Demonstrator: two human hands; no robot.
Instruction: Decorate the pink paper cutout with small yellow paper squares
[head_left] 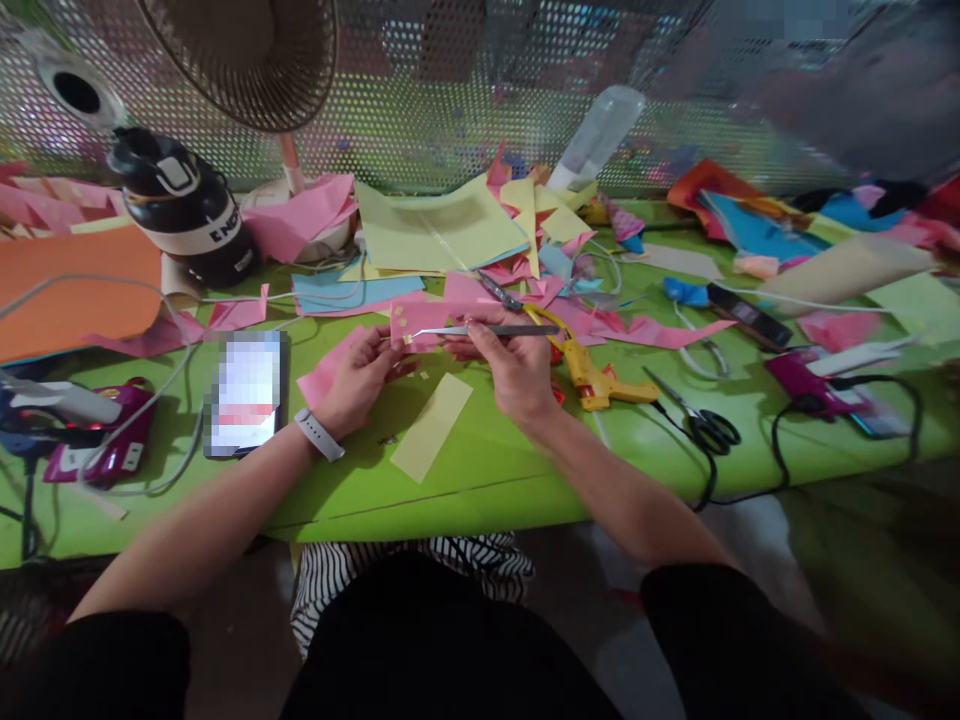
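Observation:
In the middle of the green table, my left hand [360, 380] pinches the left end of a small pink paper piece [427, 322] that carries several tiny yellow bits. My right hand [514, 365] is closed around metal tweezers [517, 330], whose tips point left and reach the pink piece close to my left fingertips. Whether the tips grip a yellow bit is too small to tell. Below the hands a pale yellow paper strip [432, 428] lies slanted on the table. Another pink paper [328, 372] lies partly under my left hand.
A phone [247, 393] lies left of my left hand. Right of my right hand are a yellow glue gun [600, 380] and black-handled scissors [712, 430]. Behind stand a black bottle [184, 205] and a fan [247, 50], with scattered coloured paper and loose cables.

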